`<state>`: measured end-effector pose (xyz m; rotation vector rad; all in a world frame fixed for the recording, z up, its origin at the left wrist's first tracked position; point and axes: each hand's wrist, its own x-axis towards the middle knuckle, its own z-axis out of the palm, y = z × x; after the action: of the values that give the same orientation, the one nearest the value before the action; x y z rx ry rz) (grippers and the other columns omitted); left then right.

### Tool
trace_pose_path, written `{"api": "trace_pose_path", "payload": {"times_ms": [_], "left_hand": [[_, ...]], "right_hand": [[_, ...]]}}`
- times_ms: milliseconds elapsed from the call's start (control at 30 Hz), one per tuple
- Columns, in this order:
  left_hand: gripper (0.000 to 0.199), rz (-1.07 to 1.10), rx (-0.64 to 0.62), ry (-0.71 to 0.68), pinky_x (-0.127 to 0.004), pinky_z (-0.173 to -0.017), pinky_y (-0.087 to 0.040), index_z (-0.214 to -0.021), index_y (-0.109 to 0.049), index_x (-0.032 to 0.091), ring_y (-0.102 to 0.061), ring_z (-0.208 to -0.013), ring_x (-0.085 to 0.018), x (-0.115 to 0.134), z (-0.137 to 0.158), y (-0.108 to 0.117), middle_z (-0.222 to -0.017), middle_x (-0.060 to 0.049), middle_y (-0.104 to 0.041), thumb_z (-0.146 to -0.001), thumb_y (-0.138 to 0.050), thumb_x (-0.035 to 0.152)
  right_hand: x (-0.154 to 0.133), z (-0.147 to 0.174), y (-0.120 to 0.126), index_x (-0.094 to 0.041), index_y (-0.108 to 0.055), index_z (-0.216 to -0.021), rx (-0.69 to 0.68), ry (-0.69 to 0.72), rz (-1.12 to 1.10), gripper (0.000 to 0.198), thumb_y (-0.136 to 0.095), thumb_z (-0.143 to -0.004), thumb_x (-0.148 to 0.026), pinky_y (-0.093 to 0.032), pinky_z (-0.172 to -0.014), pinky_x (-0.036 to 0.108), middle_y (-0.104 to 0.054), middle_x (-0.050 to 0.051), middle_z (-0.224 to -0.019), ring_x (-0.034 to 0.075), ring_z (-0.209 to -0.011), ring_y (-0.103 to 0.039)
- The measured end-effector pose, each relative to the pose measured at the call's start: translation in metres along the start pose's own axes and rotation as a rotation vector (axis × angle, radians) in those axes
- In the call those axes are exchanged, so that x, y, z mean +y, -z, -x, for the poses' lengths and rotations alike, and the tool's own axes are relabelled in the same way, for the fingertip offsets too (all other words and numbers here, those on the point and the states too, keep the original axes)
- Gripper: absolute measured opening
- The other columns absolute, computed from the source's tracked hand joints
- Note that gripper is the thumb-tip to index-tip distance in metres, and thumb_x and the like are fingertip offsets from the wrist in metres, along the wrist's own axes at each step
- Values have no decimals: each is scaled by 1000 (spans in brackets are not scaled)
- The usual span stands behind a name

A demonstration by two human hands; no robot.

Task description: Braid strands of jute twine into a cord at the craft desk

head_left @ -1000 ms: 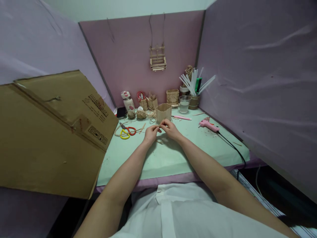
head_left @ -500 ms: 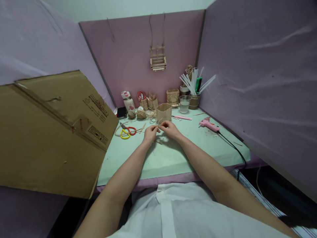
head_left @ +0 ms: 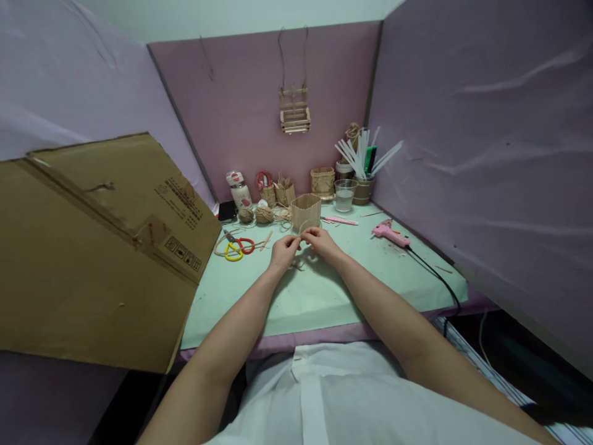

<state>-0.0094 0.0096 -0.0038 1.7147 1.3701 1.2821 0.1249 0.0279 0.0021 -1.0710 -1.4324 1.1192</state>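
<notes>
My left hand (head_left: 285, 250) and my right hand (head_left: 320, 242) meet fingertip to fingertip over the table, both pinched closed on a thin length of twine (head_left: 303, 226). The twine arches up in a small loop between and behind the fingers. Just beyond my hands stands a many-sided holder made of wooden craft sticks (head_left: 306, 211), open at the top. Below my hands a few loose twine pieces (head_left: 297, 266) lie on the pale green cloth. Scissors with red and yellow handles (head_left: 238, 246) rest to the left of my left hand.
A pink glue gun (head_left: 391, 235) with a black cord lies at right. Twine balls (head_left: 264, 214), a bottle (head_left: 239, 190), a cup of water (head_left: 344, 196) and a pot of white glue sticks (head_left: 363, 190) line the back. A large cardboard sheet (head_left: 102, 259) leans at left.
My fingertips have shifted slightly right, and the twine loop now arches higher and further right in front of the stick holder. Both hands keep their pinch.
</notes>
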Motion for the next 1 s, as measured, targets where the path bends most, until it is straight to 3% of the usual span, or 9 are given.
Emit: {"api": "trace_pose_path", "payload": {"times_ms": [200, 533, 1000], "left_hand": [[22, 2, -1, -1, -24, -65, -40, -66, -66, 17, -54, -63, -14, 3, 2, 0, -58, 0, -60, -74, -53, 33], [17, 71, 68, 40, -25, -67, -42, -67, -62, 16, -55, -65, -13, -6, -3, -2, -64, -1, -61, -71, -56, 31], [13, -16, 166, -10, -22, -59, -38, -65, -61, 17, -48, -60, -11, -1, -2, 2, -59, 2, -56, -69, -55, 27]], "right_hand": [[-1, 0, -1, -18, -59, -68, -24, -27, -28, 17, -56, -65, -34, -33, -49, 22, -54, 0, -63, 12, -61, -48], [2, -1, -2, -17, -56, -63, 18, 145, 135, 19, -56, -68, -35, -35, -57, 24, -52, -2, -61, 11, -59, -44], [8, -5, -4, -17, -59, -65, -17, 226, 226, 23, -54, -72, -38, -34, -57, 24, -54, -1, -58, 12, -58, -45]]}}
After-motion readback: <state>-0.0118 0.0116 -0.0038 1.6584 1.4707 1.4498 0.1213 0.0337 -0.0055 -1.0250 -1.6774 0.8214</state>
